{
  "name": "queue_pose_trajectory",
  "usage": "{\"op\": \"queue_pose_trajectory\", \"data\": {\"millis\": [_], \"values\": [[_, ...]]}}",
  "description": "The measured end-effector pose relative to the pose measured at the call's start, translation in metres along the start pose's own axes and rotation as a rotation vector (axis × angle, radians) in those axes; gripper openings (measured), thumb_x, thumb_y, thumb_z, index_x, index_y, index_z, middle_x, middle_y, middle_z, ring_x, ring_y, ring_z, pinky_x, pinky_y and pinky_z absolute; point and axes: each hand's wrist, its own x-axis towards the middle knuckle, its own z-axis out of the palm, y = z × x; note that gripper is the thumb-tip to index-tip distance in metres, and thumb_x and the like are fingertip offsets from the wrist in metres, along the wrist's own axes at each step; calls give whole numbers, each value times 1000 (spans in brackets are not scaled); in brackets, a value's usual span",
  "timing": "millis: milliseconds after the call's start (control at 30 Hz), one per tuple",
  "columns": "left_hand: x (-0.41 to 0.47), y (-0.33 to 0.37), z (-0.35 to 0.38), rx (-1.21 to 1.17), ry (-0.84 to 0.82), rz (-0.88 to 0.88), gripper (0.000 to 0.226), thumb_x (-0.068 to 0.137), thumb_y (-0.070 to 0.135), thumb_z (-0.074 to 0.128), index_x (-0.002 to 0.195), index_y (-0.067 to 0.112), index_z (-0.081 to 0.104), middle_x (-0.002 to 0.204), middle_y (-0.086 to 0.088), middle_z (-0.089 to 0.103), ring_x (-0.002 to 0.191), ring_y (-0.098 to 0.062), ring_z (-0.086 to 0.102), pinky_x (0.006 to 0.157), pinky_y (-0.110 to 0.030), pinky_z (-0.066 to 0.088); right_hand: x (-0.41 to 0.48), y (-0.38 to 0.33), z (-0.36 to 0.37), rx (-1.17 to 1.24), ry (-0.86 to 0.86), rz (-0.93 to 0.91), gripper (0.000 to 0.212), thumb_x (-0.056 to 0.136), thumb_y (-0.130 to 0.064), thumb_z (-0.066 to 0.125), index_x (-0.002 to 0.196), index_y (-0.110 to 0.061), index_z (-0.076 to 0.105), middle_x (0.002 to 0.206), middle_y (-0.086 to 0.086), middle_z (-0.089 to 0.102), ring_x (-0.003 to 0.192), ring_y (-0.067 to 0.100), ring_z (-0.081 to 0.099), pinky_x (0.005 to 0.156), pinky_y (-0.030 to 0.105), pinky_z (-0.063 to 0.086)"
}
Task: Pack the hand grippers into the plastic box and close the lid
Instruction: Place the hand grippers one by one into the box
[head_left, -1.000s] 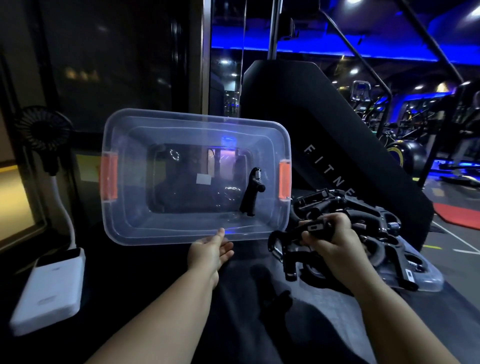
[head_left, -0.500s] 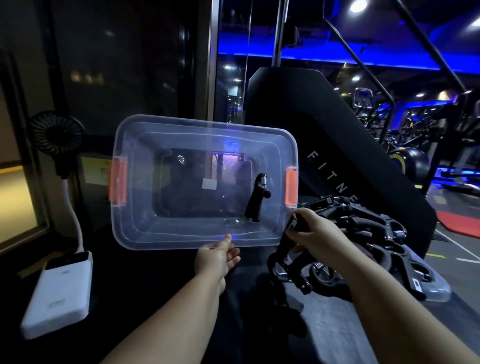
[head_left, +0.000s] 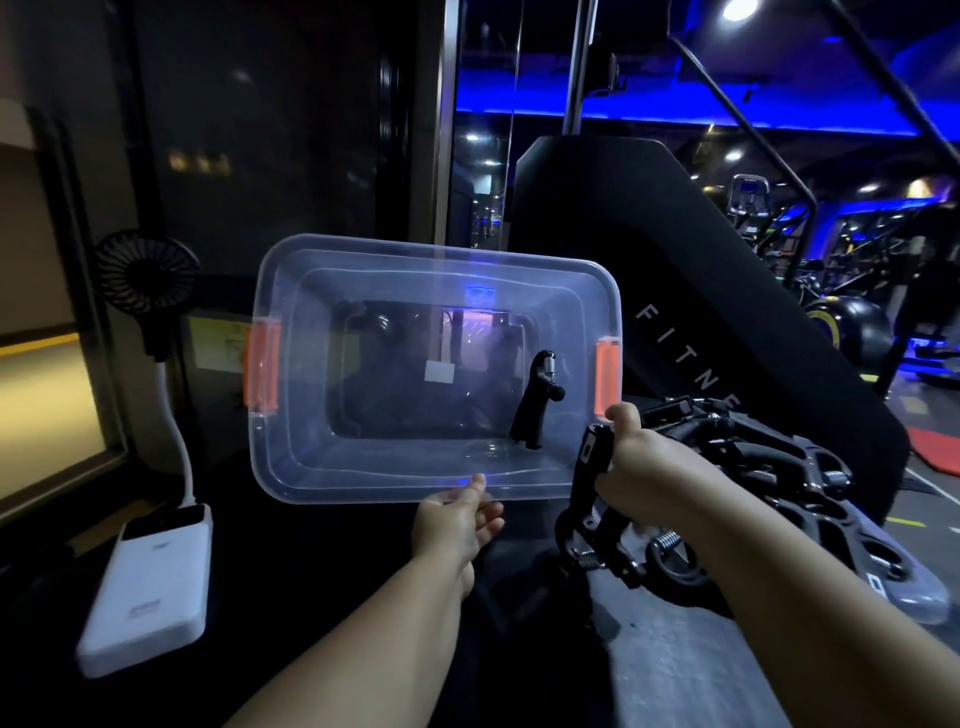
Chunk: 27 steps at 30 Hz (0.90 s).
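Observation:
A clear plastic box (head_left: 291, 457) with orange side latches is tilted up so that its opening faces me. My left hand (head_left: 457, 519) holds its near rim from below. One black hand gripper (head_left: 535, 410) lies inside at the right. My right hand (head_left: 644, 467) grips a bunch of black hand grippers (head_left: 587, 514) just beside the box's lower right corner. A pile of more black grippers (head_left: 779, 467) rests on the clear lid (head_left: 924, 597) at the right.
A white power bank (head_left: 145, 587) lies at the lower left, with a small black fan (head_left: 145, 275) on a white neck above it. A black slanted machine panel (head_left: 675, 291) stands behind the box. Gym equipment fills the far right.
My right hand has lifted the bunch of grippers off the pile and carried it left and up to the box's right corner. The box stays held by my left hand.

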Motion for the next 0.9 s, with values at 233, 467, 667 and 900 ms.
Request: {"op": "queue_pose_trajectory", "data": {"millis": [233, 467, 667, 900], "values": [[1, 1, 0, -25, -9, -11, 19, 91, 14, 63, 99, 3, 50, 77, -12, 61, 66, -19, 61, 61, -28, 53, 8, 12, 3, 94, 103, -10, 44, 80, -32, 71, 100, -20, 34, 71, 6, 64, 56, 25, 65, 59, 40, 56], [3, 0, -1, -33, -10, -15, 14, 91, 15, 63, 88, 7, 52, 80, -11, 61, 69, -19, 61, 64, -30, 55, 9, 14, 10, 2, 76, -122, 38, 60, -38, 86, 81, -27, 56, 80, -5, 67, 69, 15, 63, 62, 30, 53], [5, 0, -3, -32, -13, -29, 16, 90, 17, 64, 92, 6, 53, 83, -11, 62, 72, -19, 62, 65, -31, 56, 15, 15, -4, -15, -91, -206, 33, 65, -18, 82, 81, -31, 56, 78, -3, 66, 61, 14, 62, 53, 25, 50], [6, 0, -4, -70, -48, -46, 14, 93, 17, 60, 89, 5, 55, 83, -11, 64, 77, -21, 64, 73, -33, 56, 39, -5, -24, 261, 157, -255, 31, 72, -16, 80, 90, -26, 56, 74, -4, 65, 45, -1, 58, 43, 10, 40]]}}
